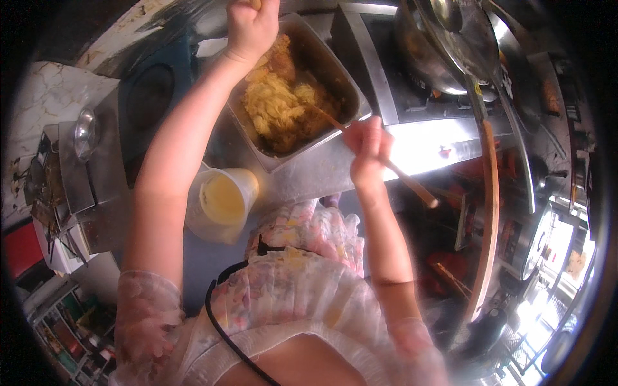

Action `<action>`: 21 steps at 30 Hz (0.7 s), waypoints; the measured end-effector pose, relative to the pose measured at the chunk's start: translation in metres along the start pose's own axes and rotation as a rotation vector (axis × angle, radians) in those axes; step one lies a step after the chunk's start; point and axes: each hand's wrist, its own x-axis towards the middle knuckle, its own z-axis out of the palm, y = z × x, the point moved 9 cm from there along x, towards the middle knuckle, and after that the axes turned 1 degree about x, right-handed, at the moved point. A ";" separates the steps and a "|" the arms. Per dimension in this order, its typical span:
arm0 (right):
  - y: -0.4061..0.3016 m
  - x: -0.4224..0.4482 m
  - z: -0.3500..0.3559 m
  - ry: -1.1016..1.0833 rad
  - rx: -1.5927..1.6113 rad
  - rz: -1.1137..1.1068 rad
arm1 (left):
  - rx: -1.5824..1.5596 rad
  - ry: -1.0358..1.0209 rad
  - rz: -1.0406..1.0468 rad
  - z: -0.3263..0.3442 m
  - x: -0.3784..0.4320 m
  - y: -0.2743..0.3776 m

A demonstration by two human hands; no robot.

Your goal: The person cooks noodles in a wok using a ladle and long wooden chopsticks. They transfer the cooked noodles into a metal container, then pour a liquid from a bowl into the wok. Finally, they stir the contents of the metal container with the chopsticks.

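Note:
A deep rectangular steel pan (355, 86) stands on the counter, holding a lumpy yellow mass (273, 106) with browner patches. My right hand (369, 149) is closed around a wooden rod (410, 181), at the pan's near right corner. The rod slants into the pan and its far end touches the yellow mass. At the top of the view, my left hand (253, 29) makes a fist over the pan's far left side. A tan wooden end (256, 4) pokes out of that fist; the rest of this stick is hidden.
A translucent plastic jug (231, 198) with pale yellow contents stands near my left forearm. Right of the pan is a stove with a metal wok (425, 67). Large ladles hang in front, one with a long wooden handle (487, 217). A steel counter edge (314, 178) runs before me.

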 end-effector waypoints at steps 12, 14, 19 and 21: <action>0.007 0.051 0.017 0.105 0.433 -0.243 | -0.356 -0.066 0.077 -0.023 -0.041 0.085; 0.039 0.057 0.025 0.156 0.187 -0.156 | -0.323 -0.104 0.038 -0.017 -0.051 0.067; 0.031 0.050 0.040 -0.002 -0.005 -0.147 | -0.144 -0.124 -0.089 0.013 -0.071 -0.016; 0.033 0.044 0.037 -0.027 0.013 -0.150 | -0.085 -0.122 -0.034 0.021 -0.071 -0.026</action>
